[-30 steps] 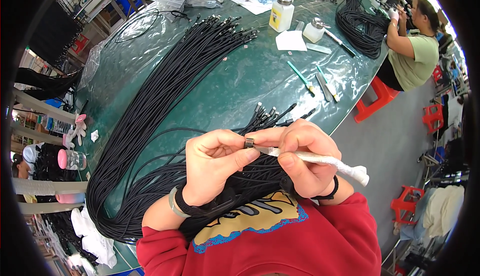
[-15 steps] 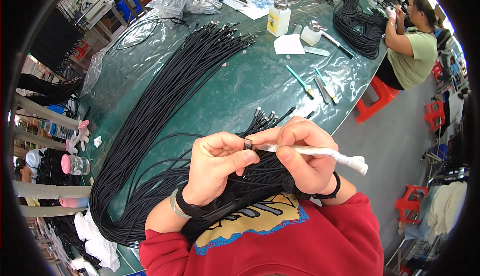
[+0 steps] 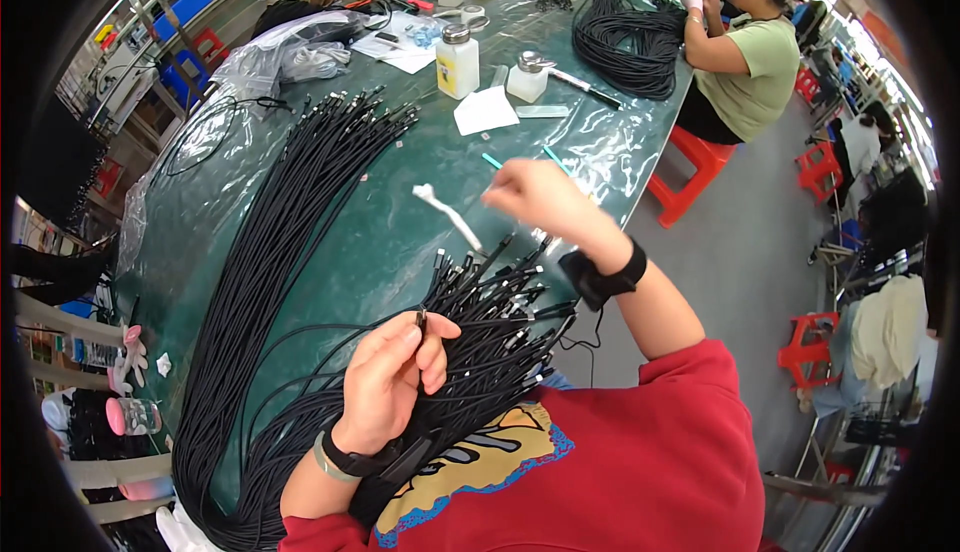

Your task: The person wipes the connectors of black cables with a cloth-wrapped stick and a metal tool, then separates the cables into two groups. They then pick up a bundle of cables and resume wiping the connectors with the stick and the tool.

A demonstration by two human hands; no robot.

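At six o'clock in the view, the fingers of the left hand (image 3: 392, 382) pinch the metal tip of one black cable (image 3: 421, 319), holding it upright just above a fan of loose cable ends (image 3: 500, 302) that spreads toward three o'clock. Up at twelve o'clock from that grip, the right hand (image 3: 540, 197), blurred, is raised over the bench (image 3: 400, 222) with its fingers closed on the end of a white wrapped stick (image 3: 447, 214), which slants down toward nine o'clock. A black band (image 3: 600, 274) circles the right wrist, and a dark strap and a pale bracelet sit on the left wrist.

A long bundle of black cables (image 3: 270, 282) runs across the green, plastic-covered bench from seven o'clock up toward twelve o'clock, its connector ends gathered near the top. Beyond the right hand lie a white paper slip (image 3: 484, 110), a pale yellow bottle (image 3: 458, 60) and a smaller white dispenser (image 3: 527, 77). At one o'clock a second coil of black cables (image 3: 625, 42) rests before a seated co-worker in a green shirt (image 3: 755, 67), whose hands work at the far edge. Red stools (image 3: 690, 167) stand on the grey floor at three o'clock.
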